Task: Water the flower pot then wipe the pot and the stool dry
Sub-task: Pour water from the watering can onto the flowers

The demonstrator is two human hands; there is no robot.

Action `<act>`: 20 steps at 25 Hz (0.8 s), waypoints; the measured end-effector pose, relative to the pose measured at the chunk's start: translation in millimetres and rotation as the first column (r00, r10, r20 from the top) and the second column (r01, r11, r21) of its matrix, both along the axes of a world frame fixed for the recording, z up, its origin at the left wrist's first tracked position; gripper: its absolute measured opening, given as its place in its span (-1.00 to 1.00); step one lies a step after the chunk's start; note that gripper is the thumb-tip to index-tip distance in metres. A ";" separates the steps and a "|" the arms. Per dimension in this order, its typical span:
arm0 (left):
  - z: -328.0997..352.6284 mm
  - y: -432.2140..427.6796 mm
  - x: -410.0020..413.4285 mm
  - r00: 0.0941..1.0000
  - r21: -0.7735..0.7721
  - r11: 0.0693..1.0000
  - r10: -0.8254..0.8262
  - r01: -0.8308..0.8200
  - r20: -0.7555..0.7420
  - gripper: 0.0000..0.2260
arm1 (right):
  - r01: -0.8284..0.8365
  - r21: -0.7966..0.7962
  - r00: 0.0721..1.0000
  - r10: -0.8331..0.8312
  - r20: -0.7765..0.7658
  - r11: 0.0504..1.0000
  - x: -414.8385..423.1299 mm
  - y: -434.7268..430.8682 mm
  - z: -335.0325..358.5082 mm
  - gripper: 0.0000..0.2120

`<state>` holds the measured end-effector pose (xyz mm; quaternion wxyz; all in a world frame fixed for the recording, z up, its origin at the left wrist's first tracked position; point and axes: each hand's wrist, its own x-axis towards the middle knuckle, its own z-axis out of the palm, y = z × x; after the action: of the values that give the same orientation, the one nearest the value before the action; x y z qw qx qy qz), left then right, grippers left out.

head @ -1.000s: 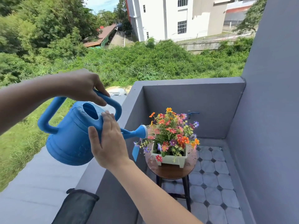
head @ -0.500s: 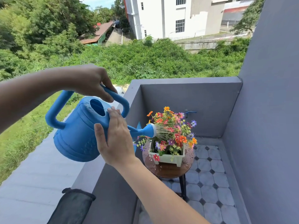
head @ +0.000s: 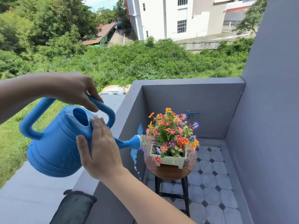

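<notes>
Outside, I am on a small balcony with grey painted walls (head: pixel 191 101) and a floor of pale octagonal tiles with small dark squares (head: pixel 210 188); behind the parapet I see green bushes and a white building. On the left ledge a dark grey cloth (head: pixel 74 207) hangs over the edge. A round brown wooden stool with black metal legs (head: pixel 168 172) stands on the tiles, its top shiny with water drops. On it sits the white rectangular plastic flower pot (head: pixel 169 160) on short feet, full of small orange, red, pink and purple flowers. My left hand (head: pixel 74 89) is closed around the top handle of the big blue plastic watering can (head: pixel 55 143), which is tilted to the right. My right hand (head: pixel 100 147) lies flat, fingers together, against the side of the can where the spout begins. The spout's head (head: pixel 137 141) is just beside the flowers, left of the pot, and thin streams spray onto them; some water drips down from the spout beside the stool.
</notes>
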<state>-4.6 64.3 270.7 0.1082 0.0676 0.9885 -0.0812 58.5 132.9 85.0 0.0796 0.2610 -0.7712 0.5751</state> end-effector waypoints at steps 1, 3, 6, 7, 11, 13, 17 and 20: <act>-0.7 1.6 0.9 1.000 -0.001 1.000 -0.003 0.003 0.019 -0.85 | 0.003 0.000 1.000 -0.003 -0.007 1.000 1.9 1.3 -1.6 -0.23; -1.4 5.6 0.0 0.999 0.000 1.000 -0.018 0.018 0.043 -0.85 | 0.022 0.000 1.000 -0.022 -0.021 1.000 2.5 5.8 -3.0 -0.23; 0.4 14.0 -9.1 0.999 0.027 0.999 -0.044 0.043 0.024 -0.85 | 0.079 -0.004 0.995 -0.080 -0.060 0.997 -8.4 14.6 -0.5 -0.25; 1.7 16.3 -14.3 0.998 0.027 0.998 -0.054 0.054 0.009 -0.85 | 0.103 -0.010 0.992 -0.103 -0.076 0.995 -15.0 17.6 1.1 -0.27; 10.8 19.8 -39.1 0.994 0.056 0.996 -0.060 0.065 -0.093 -0.88 | 0.136 -0.010 0.984 -0.136 -0.114 0.991 -48.3 28.6 11.7 -0.42; 15.7 18.6 -50.5 0.991 0.064 0.997 -0.043 0.051 -0.130 -0.87 | 0.115 0.016 0.988 -0.113 -0.107 0.993 -65.4 32.7 18.4 -0.44; 19.6 14.9 -62.9 0.985 0.082 0.997 0.006 0.008 -0.171 -0.81 | 0.076 0.073 0.994 -0.070 -0.082 0.994 -89.4 34.3 25.5 -0.46; 16.9 8.3 -67.4 0.988 0.078 0.997 0.035 -0.024 -0.150 -0.80 | 0.051 0.119 0.996 -0.043 -0.074 0.992 -92.6 30.5 24.9 -0.45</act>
<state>-72.0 72.6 287.6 0.0313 0.0507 0.9971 -0.0471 -34.1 163.4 109.9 0.1047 0.2673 -0.8071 0.5159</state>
